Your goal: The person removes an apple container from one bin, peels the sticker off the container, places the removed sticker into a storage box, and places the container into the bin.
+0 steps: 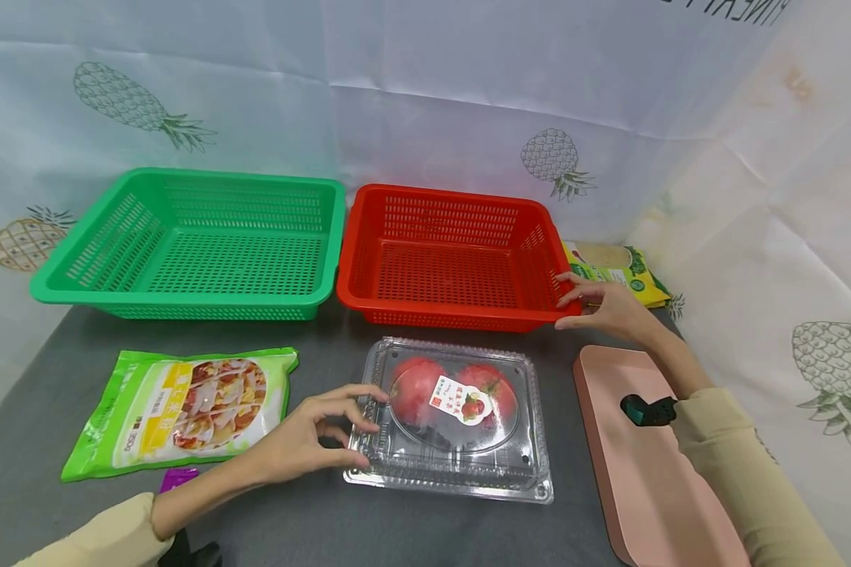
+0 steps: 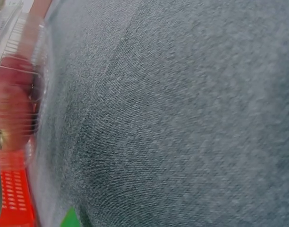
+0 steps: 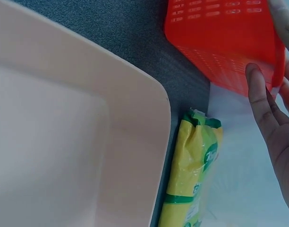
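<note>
A clear plastic clamshell box (image 1: 461, 465) with red tomatoes (image 1: 417, 387) and a white label (image 1: 461, 400) lies on the dark cloth in the head view. At its left edge is my left hand (image 1: 301, 437), fingers spread and bent, fingertips touching or just over the edge. The left wrist view catches the box (image 2: 21, 99) side-on, with the hand out of sight. My right hand (image 1: 610, 309) holds the right front corner of the red basket (image 1: 461, 311). In the right wrist view its thumb (image 3: 259, 87) is outside the rim, other fingers over it.
A green basket (image 1: 184, 298) stands left of the red one. In front of it lies a green-and-white food bag (image 1: 206, 405), with a purple packet (image 1: 177, 478) partly under the left forearm. A pink tray (image 1: 652, 472) is at right, and a yellow-green bag (image 1: 634, 272) behind it.
</note>
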A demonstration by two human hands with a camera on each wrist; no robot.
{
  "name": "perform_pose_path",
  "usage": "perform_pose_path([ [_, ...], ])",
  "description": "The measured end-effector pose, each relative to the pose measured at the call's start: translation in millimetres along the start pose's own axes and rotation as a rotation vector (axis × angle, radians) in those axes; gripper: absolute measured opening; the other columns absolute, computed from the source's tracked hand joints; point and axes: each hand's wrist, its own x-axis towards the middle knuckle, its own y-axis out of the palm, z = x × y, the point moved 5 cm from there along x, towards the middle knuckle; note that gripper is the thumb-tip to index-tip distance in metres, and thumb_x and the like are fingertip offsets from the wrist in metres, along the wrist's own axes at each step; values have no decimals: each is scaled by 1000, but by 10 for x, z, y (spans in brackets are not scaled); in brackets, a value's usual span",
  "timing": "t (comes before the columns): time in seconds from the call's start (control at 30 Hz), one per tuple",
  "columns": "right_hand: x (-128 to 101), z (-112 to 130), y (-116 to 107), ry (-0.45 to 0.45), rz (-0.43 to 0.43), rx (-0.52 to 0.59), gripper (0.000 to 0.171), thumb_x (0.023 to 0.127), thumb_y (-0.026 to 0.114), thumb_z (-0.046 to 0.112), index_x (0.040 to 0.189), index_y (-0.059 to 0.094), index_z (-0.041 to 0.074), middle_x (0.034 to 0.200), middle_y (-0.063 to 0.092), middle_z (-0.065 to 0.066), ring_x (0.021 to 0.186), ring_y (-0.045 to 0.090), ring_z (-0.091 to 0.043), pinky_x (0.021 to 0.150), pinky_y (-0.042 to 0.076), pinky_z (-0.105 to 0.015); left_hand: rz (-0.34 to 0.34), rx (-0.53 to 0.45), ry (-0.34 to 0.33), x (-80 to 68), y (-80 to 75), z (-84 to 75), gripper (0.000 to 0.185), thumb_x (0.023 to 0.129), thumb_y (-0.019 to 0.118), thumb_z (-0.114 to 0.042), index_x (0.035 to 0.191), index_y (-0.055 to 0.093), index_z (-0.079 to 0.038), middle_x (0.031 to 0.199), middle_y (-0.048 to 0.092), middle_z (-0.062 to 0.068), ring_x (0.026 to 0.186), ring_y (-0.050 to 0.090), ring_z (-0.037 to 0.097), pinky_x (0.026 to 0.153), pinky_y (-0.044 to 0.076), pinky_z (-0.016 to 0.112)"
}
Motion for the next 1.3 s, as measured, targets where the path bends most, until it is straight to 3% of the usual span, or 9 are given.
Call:
perform_pose_path([
  [0.23, 9, -10, 1, -4, 11, 3, 27, 78, 81, 15, 100, 74, 0, 138, 49, -22, 67, 60, -19, 47, 33, -24, -10, -8, -5, 69, 12, 22, 17, 78, 78, 0, 91, 66, -2, 132, 50, 18, 101, 65, 33, 69, 57, 39],
  [0.37, 6, -28, -4, -5, 3, -10, 28, 78, 82, 17, 100, 74, 2, 138, 50, -20, 88, 64, -23, 52, 39, -21, -18, -12, -36, 90, 20, 43, 18, 78, 78, -1, 91, 67, 1, 133, 49, 19, 102, 64, 37, 69, 57, 39],
  [0.5, 1, -36, -8, -7, -3, -5, 29, 77, 82, 18, 100, 74, 2, 138, 50, -19, 108, 59, -32, 57, 45, -20, -25, -14, -53, 97, 27, 55, 19, 77, 79, -3, 91, 67, 2, 132, 50, 19, 102, 65, 34, 70, 57, 40],
  [0.8, -5, 69, -5, -3, 1, -5, 28, 78, 81, 10, 101, 72, -3, 137, 49, -24, 89, 64, -25, 52, 40, -20, -5, -74, -89, 103, 20, 82, 23, 77, 79, -2, 95, 68, 8, 135, 49, 23, 104, 61, 44, 72, 57, 41],
  [0.87, -15, 128, -10, -4, 1, -1, 27, 78, 80, 6, 101, 72, -5, 137, 48, -27, 78, 63, -26, 49, 37, -21, 8, -69, -79, 105, 16, 74, 24, 78, 79, -2, 97, 68, 8, 136, 49, 22, 105, 62, 42, 69, 57, 41],
  [1.0, -26, 109, -13, -9, 5, 28, 26, 78, 79, 5, 101, 72, -5, 137, 47, -28, 61, 57, -24, 48, 35, -23, 20, -16, -36, 104, 2, 46, 25, 77, 80, -5, 100, 71, 1, 137, 51, 17, 105, 65, 26, 57, 57, 37],
  [1.13, -34, -15, -2, -14, 15, 62, 29, 80, 79, 10, 105, 72, -3, 141, 45, -24, 55, 53, -22, 49, 35, -24, 46, 123, 87, 106, -1, -24, 32, 77, 80, -8, 107, 71, -6, 139, 50, 14, 102, 65, 15, 52, 55, 27],
  [1.2, -45, -24, 6, -11, 18, 61, 33, 81, 79, 13, 109, 71, -1, 144, 44, -21, 63, 59, -18, 53, 41, -18, 64, 251, 173, 84, -10, -78, 39, 77, 80, -11, 115, 69, -8, 141, 48, 13, 93, 64, 14, 53, 53, 21],
  [1.3, -66, -28, 18, -3, 22, 53, 42, 82, 78, 18, 119, 67, 0, 148, 40, -16, 92, 67, -18, 68, 48, -11, 61, 440, 283, 25, -66, -162, 53, 77, 81, -16, 127, 64, -9, 144, 46, 11, 81, 63, 13, 54, 50, 13],
])
